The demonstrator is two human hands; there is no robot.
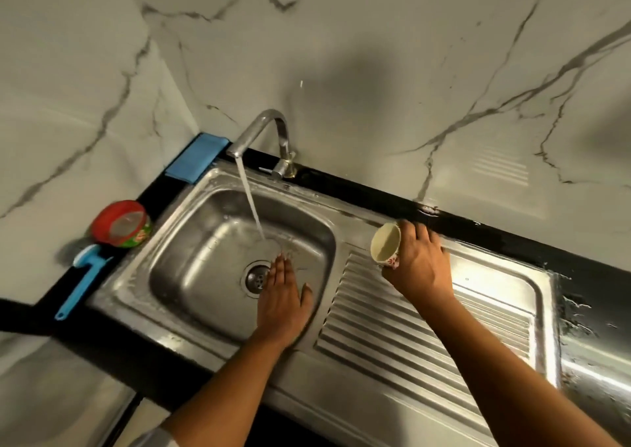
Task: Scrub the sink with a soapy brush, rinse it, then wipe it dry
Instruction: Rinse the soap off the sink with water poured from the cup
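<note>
Seen from the head camera, water is run from the tap point(269, 132) in a stream point(251, 204) into the sink point(191, 228), landing just beside the drain point(256, 279). The left hand point(283, 299) is laid flat on the basin floor, its fingers point(281, 269) straight and released, tips at the foot of the stream, holding nothing. A cup point(386, 247) is gripped by the right hand point(420, 262), whose fingers point(423, 238) are curled round it; it is tipped on its side, mouth toward the basin, over the near end of the drainboard point(426, 327). The rinsing step appears to be in hand, with water to be carried by cup and palm over the steel. The brush point(83, 282) is left lying on the black table point(341, 180) left of the sink, beside a soap tub point(121, 224) and well apart from both hands. A blue cloth point(196, 158) is folded at the back left corner. The next move is judged to call for the remaining suds to be flushed, the tap closed and the cloth reached across the basin.
</note>
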